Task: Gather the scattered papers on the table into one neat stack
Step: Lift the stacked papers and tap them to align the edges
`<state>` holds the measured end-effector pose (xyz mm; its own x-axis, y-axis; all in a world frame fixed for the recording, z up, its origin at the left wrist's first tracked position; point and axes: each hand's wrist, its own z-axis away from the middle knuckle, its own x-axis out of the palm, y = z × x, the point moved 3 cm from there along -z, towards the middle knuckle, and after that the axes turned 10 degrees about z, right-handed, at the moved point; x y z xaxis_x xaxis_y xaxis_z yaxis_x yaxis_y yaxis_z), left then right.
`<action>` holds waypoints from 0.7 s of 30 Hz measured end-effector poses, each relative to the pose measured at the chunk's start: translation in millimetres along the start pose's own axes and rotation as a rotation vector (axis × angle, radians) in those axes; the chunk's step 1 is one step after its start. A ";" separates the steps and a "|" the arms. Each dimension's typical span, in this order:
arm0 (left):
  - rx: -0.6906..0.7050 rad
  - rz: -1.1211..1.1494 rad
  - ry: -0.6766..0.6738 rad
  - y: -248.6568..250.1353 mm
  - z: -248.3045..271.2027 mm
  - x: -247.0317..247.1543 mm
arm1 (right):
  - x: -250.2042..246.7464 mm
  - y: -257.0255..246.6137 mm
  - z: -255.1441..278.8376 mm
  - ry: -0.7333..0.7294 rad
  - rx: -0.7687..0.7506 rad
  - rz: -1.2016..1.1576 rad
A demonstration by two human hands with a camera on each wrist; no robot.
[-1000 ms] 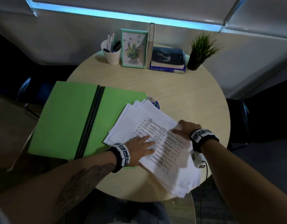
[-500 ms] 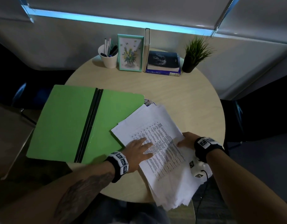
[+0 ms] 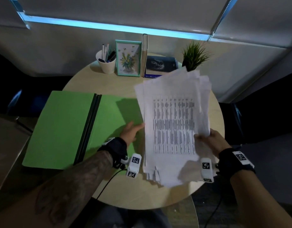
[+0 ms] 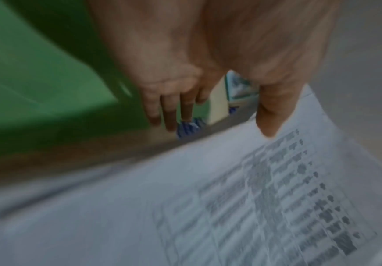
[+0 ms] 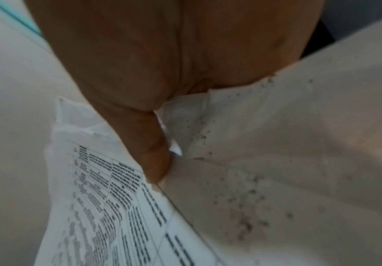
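Round pale tabletop [image 3: 99,191] under dim bluish light. Papers [image 3: 173,122] lifted clear above its right side, sheets fanned and uneven at both ends. Right hand [image 3: 209,142] pinching their right edge, thumb on top; left hand [image 3: 131,133] open, fingertips touching the left edge. Likely light, limp, slippery between sheets: best held at both long edges. Green folder [image 3: 63,127] along the left edge, books [image 3: 160,65] and plant [image 3: 193,55] at the far edge; free room near the front edge for tapping square.
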<state>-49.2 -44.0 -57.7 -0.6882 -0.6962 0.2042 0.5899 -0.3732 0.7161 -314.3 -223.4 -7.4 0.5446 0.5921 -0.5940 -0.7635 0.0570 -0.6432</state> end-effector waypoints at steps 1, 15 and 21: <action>-0.039 0.014 -0.095 6.0 -1.3 11.7 | -4.5 -9.0 3.9 0.030 -0.020 -0.039; 0.709 -0.107 0.015 100.0 20.9 83.7 | -2.1 -68.7 27.7 0.527 -0.290 -0.374; 0.602 -0.226 0.071 65.0 6.8 85.4 | 21.9 -52.3 26.4 0.553 -0.227 -0.484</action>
<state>-72.5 -123.5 10.9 -0.7257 -0.6875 -0.0255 0.0796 -0.1207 0.9895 -271.6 -192.2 26.1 0.9398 0.0517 -0.3379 -0.3386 0.0061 -0.9409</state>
